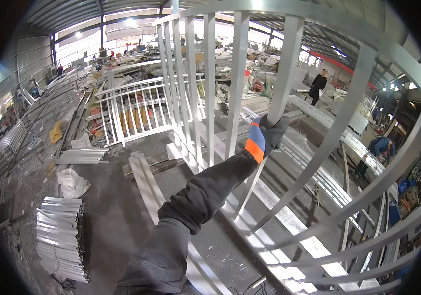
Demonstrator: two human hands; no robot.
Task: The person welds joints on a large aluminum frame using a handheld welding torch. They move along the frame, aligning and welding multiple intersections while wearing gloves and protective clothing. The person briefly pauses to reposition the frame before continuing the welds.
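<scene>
My left hand (268,135), in a dark glove with a blue and orange cuff, is closed around one upright bar of a large silver metal railing panel (238,78). The panel stands on edge in front of me. Its square bars run between a top rail (313,11) and a bottom rail (230,209), and they bend strongly toward the right rim. My sleeved left arm reaches up and to the right from the lower edge. My right hand is out of view.
Bundled metal profiles (60,238) and a white plastic bag (73,183) lie on the floor at left. A white railing (137,110) leans farther back. Long metal beams (313,169) lie behind the panel. One person (318,86) stands beyond; another bends over (381,147) at right.
</scene>
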